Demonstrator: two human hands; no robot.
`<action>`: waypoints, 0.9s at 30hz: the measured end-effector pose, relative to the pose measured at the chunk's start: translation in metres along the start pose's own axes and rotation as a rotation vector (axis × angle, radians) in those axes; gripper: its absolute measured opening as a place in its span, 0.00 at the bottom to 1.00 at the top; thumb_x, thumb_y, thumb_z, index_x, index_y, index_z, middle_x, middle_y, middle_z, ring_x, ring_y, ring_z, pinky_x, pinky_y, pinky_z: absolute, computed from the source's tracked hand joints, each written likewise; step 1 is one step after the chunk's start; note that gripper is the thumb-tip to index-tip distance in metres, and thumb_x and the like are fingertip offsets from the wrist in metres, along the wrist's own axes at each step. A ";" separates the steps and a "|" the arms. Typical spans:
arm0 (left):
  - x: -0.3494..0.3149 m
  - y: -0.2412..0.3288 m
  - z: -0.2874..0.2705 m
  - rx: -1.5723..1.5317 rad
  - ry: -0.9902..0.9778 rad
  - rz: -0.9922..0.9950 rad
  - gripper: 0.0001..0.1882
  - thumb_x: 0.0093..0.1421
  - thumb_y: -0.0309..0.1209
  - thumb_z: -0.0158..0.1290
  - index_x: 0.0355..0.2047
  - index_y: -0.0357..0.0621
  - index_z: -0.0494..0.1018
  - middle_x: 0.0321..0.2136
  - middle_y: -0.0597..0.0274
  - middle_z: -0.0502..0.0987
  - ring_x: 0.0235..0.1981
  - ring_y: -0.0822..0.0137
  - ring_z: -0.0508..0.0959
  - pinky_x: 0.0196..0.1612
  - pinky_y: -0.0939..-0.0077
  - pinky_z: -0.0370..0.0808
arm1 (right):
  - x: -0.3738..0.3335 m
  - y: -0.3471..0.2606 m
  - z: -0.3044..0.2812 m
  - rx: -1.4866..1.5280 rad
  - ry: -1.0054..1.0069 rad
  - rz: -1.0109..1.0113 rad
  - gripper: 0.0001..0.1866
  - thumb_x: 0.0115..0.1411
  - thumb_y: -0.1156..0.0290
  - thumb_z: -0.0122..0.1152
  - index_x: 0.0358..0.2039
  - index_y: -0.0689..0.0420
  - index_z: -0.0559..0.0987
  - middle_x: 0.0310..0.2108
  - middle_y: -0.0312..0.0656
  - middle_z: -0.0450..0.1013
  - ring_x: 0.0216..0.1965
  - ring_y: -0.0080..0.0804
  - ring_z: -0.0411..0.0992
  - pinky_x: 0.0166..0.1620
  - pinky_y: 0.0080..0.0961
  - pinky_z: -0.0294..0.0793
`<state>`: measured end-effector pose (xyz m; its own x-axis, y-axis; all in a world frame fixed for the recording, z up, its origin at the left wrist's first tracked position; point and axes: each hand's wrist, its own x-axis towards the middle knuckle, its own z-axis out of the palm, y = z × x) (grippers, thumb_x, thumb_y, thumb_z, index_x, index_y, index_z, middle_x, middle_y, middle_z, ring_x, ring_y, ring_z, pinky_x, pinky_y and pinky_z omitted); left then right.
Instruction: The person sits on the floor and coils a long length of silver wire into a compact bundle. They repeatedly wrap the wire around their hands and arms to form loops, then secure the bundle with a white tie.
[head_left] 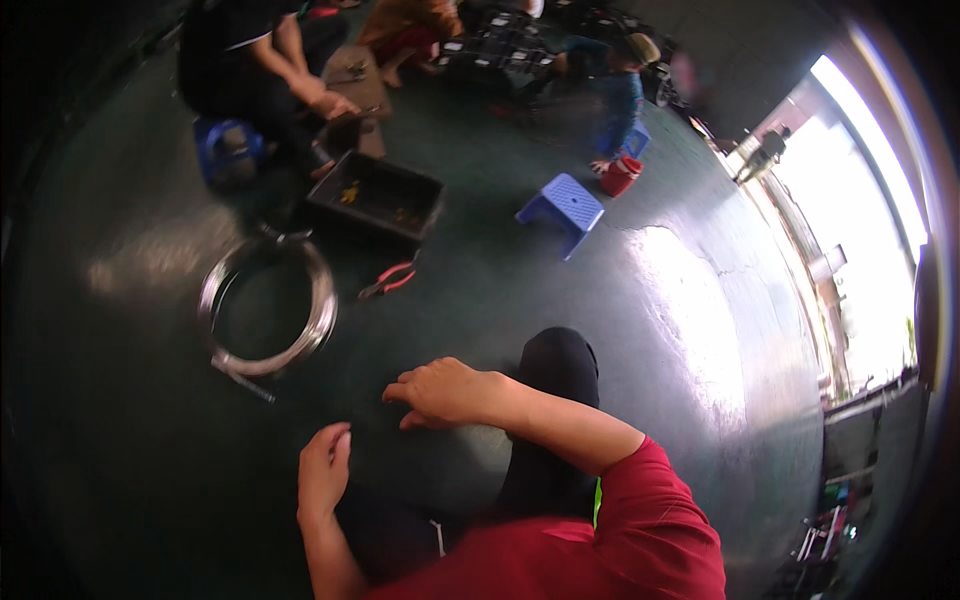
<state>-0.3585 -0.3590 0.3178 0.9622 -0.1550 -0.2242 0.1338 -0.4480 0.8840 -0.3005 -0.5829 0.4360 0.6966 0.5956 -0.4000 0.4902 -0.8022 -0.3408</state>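
My left hand [325,468] hovers low over the dark green floor, its fingers loosely bent and the thumb apart, with nothing visible in it. To its right and a little farther out is my right hand [447,391], fingers slightly spread and also holding nothing that I can see. Nearest to both hands lies a coil of silvery wire [323,305] on the floor, ahead and to the left. A thin, straight metallic piece [245,381] sticks out at its near edge. Pliers with red handles [398,280] rest on the floor right of the coil.
A black tray [362,224] with small yellow pieces stands beyond the pliers, near a seated person [240,70]. Farther right are a blue stool [570,203], a red bucket [621,177] and a bending person [620,100]. My bent knee [560,362] rises beside my right forearm.
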 end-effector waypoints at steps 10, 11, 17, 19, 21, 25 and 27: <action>0.050 0.024 0.054 0.287 0.016 -0.232 0.10 0.60 0.30 0.51 0.38 0.38 0.76 0.32 0.51 0.79 0.33 0.59 0.79 0.37 0.69 0.74 | -0.267 0.334 0.060 -0.042 0.232 1.345 0.16 0.60 0.58 0.53 0.35 0.57 0.80 0.27 0.43 0.78 0.30 0.34 0.78 0.35 0.34 0.74; 0.061 0.025 0.061 0.291 0.003 -0.241 0.10 0.60 0.30 0.51 0.38 0.38 0.76 0.32 0.51 0.79 0.33 0.59 0.79 0.37 0.70 0.74 | -0.286 0.359 0.104 0.399 -0.337 1.424 0.18 0.62 0.55 0.49 0.42 0.54 0.79 0.36 0.39 0.79 0.37 0.36 0.78 0.40 0.37 0.76; 0.140 0.056 0.126 0.488 -0.149 -0.381 0.12 0.58 0.33 0.51 0.38 0.39 0.76 0.33 0.48 0.79 0.36 0.51 0.79 0.40 0.64 0.74 | -0.348 0.410 0.377 1.112 -0.418 0.987 0.19 0.61 0.57 0.49 0.47 0.53 0.77 0.46 0.47 0.75 0.47 0.37 0.73 0.46 0.40 0.73; 0.177 0.076 0.152 0.538 -0.181 -0.280 0.11 0.57 0.33 0.51 0.34 0.40 0.77 0.34 0.47 0.78 0.38 0.48 0.77 0.42 0.61 0.74 | -0.365 0.448 0.397 1.403 -0.810 1.152 0.16 0.60 0.59 0.50 0.42 0.55 0.78 0.40 0.43 0.76 0.40 0.34 0.74 0.42 0.36 0.74; 0.223 0.102 0.179 0.556 -0.225 -0.115 0.10 0.57 0.33 0.52 0.34 0.40 0.76 0.33 0.48 0.78 0.37 0.49 0.78 0.41 0.61 0.74 | -0.368 0.470 0.397 1.510 -0.948 1.209 0.15 0.59 0.60 0.51 0.38 0.55 0.79 0.36 0.41 0.77 0.35 0.33 0.74 0.40 0.34 0.74; 0.323 0.179 0.225 0.643 -0.234 0.102 0.09 0.57 0.32 0.51 0.35 0.43 0.76 0.32 0.52 0.78 0.36 0.52 0.78 0.41 0.62 0.73 | -0.359 0.506 0.386 1.765 -0.696 0.955 0.14 0.60 0.60 0.50 0.36 0.56 0.79 0.34 0.40 0.77 0.32 0.33 0.74 0.39 0.34 0.73; 0.365 0.221 0.243 0.732 -0.227 0.203 0.09 0.57 0.32 0.50 0.36 0.44 0.76 0.33 0.52 0.78 0.37 0.52 0.77 0.41 0.61 0.73 | -0.352 0.523 0.386 1.676 -0.519 0.761 0.17 0.61 0.58 0.50 0.40 0.58 0.78 0.36 0.41 0.77 0.35 0.33 0.74 0.42 0.33 0.72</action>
<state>-0.0355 -0.7285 0.3315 0.8685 -0.4363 -0.2352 -0.3052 -0.8447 0.4397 -0.4916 -1.1965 0.0700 0.1309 0.3949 -0.9093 -0.9554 -0.1946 -0.2221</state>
